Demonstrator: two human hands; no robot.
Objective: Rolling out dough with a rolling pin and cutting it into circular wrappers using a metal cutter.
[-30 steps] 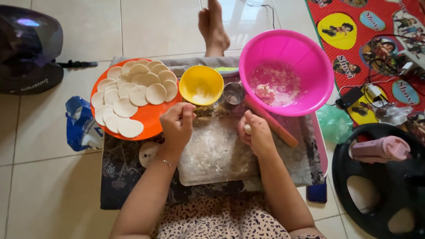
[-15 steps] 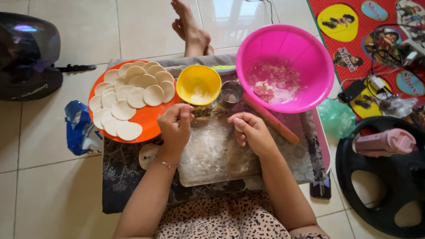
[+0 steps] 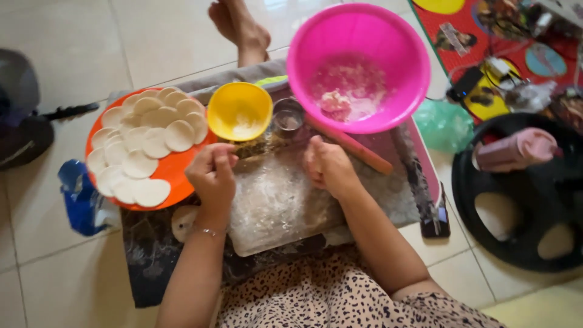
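Two bare hands work over a floured board (image 3: 273, 206) that lies on a dark cloth (image 3: 146, 255) spread on the tiled floor. Left hand (image 3: 212, 176): fingers curled together, tips bunched near the board's far left corner, just beside the orange plate (image 3: 176, 173); whether they pinch anything, cannot tell. A thin bracelet sits on that wrist. Right hand (image 3: 328, 167): fingers folded down in a loose fist, knuckles up, resting near the board's far edge; what lies under it is hidden.

Orange plate off the board's left edge, piled with many round white dough discs (image 3: 143, 146), overlapping. Yellow bowl (image 3: 240, 111) just beyond the board's far left corner, touching the plate's rim, a little pale flour in its bottom. Small metal cup (image 3: 288, 115) between the yellow bowl and the big pink bowl (image 3: 358, 67). Pink bowl stands past the board's far right corner, floury inside, with a small lump of dough (image 3: 334, 100) on its bottom. Wooden rolling pin (image 3: 352, 146) lies slantwise under the pink bowl's near rim, close to the right hand. One small white dough piece (image 3: 184, 222) rests on the cloth at the board's left edge, beside the left wrist.

Blue packet (image 3: 82, 197) on the tiles left of the cloth. Bare foot (image 3: 240, 27) beyond the cloth's far edge.
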